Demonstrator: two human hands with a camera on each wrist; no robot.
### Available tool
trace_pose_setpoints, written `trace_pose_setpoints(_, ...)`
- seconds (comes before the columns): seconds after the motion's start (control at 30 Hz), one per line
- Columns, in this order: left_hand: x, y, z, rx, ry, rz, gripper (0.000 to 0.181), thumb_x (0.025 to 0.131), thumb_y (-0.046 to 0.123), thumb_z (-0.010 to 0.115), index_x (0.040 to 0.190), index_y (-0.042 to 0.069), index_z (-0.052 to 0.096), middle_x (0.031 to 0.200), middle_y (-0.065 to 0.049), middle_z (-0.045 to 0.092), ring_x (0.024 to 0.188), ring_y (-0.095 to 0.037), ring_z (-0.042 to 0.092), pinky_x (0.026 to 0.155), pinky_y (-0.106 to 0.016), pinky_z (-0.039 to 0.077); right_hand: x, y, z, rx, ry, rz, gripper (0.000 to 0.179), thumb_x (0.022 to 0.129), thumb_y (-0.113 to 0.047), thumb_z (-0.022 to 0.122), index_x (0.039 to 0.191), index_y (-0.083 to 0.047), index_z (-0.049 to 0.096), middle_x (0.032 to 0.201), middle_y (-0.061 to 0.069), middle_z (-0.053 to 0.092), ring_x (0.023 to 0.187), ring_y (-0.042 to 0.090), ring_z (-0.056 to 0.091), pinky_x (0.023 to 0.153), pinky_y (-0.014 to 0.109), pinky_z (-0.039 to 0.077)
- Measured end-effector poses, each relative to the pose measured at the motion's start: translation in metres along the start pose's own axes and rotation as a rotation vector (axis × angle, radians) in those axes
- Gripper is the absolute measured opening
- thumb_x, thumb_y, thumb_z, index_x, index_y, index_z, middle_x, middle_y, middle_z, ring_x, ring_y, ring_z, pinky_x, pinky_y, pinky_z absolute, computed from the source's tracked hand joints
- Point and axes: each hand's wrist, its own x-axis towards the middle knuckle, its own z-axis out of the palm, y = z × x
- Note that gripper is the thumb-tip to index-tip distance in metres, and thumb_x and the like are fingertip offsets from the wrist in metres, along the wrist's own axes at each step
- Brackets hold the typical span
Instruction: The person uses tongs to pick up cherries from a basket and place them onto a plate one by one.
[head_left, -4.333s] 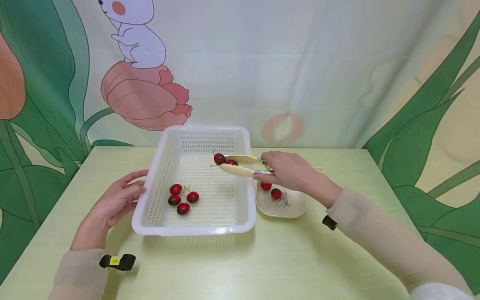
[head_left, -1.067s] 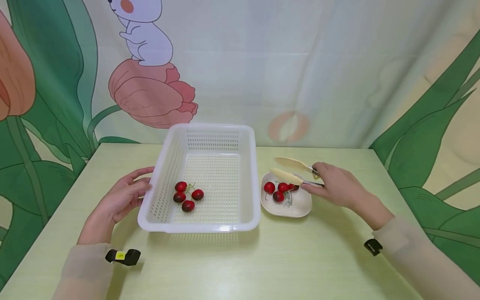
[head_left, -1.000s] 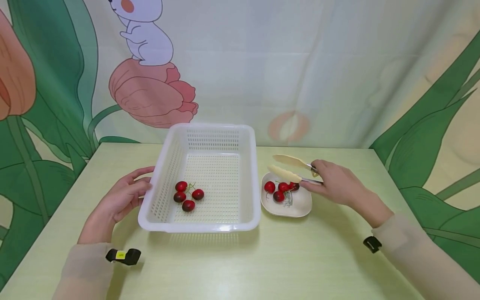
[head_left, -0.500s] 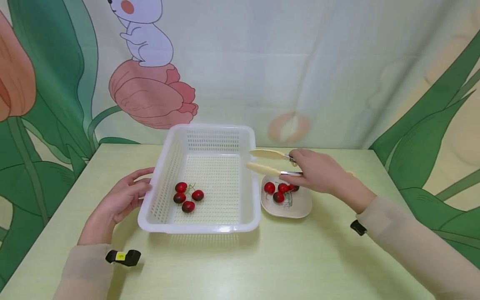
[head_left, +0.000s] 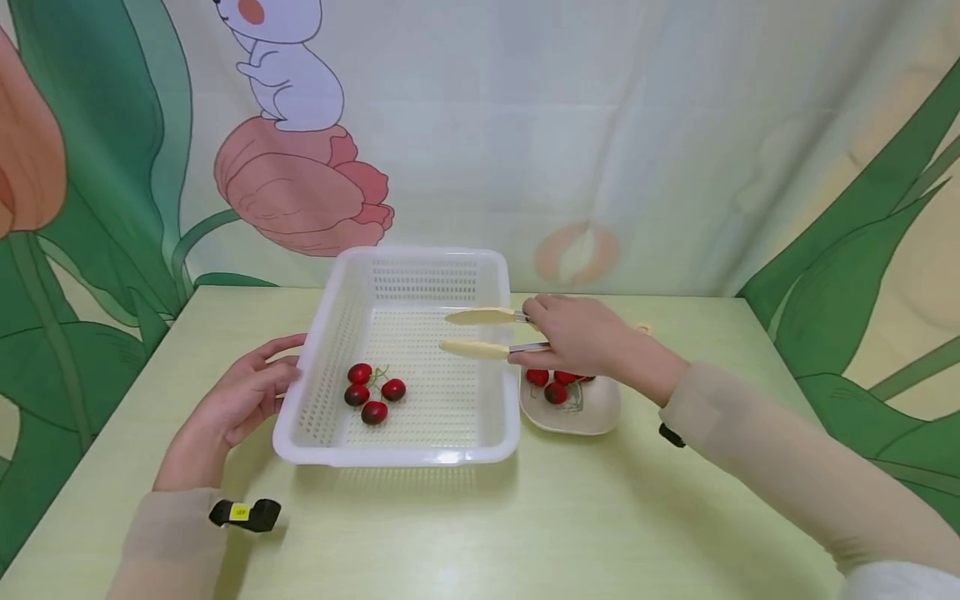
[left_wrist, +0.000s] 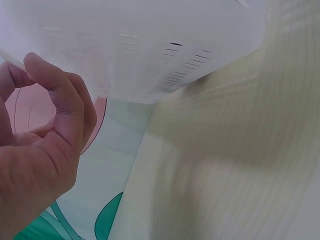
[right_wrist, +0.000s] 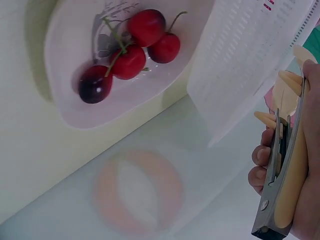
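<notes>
A white perforated basket [head_left: 322,333] stands mid-table with several red cherries [head_left: 371,393] in its front left part. My right hand [head_left: 577,337] grips cream tongs [head_left: 480,331], whose parted tips hover empty over the basket's right side. The tongs [right_wrist: 287,195] also show in the right wrist view. Right of the basket a small beige dish [head_left: 592,408] holds several cherries [right_wrist: 131,52], partly hidden under my right hand. My left hand [head_left: 240,396] rests with loosely curled fingers against the basket's left wall [left_wrist: 150,45].
The pale green table [head_left: 480,517] ends at a painted backdrop [head_left: 525,125] just behind the basket. A black band [head_left: 243,512] sits at my left wrist.
My right hand has carried the empty, parted tongs leftward from above the dish to over the basket's right side. The left hand, the basket and the cherries stay where they were.
</notes>
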Motion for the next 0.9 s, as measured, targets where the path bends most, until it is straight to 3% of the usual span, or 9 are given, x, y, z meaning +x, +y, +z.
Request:
trace_pose_setpoints(0.3,0.0,0.0,-0.002,-0.029,-0.009,-0.007,0.06,0.102,0.009,0.058,0.155,0.015,0.031,0.119,0.009,0.066,0.104,-0.015,0.069,0.086,-0.033,0.058,0.033,-0.02,0.0,-0.111,-0.056,-0.084,0.064,0.097,-0.065,0.055,0.114,-0.003,0.06,0.093,0.003,0.059,0.081,0.019,0.058,0.064,0.032,0.052)
trace_pose_setpoints(0.5,0.001,0.0,0.0,-0.028,-0.015,-0.008,0.062,0.102,0.009,0.058,0.156,0.015,0.029,0.119,0.009,0.066,0.104,-0.015,0.069,0.086,-0.034,0.059,0.047,-0.033,0.005,-0.149,-0.079,-0.127,0.061,0.097,-0.064,0.054,0.109,-0.004,0.06,0.09,0.003,0.059,0.079,0.02,0.06,0.067,0.032,0.052)
trace_pose_setpoints(0.9,0.0,0.001,0.001,-0.075,-0.035,0.009,0.055,0.102,0.006,0.056,0.152,0.015,0.034,0.118,0.009,0.068,0.102,-0.016,0.071,0.083,-0.033,0.059,0.065,-0.051,0.014,-0.139,-0.173,-0.109,0.067,0.096,-0.068,0.054,0.125,-0.009,0.064,0.107,0.003,0.066,0.094,0.019,0.065,0.076,0.037,0.057)
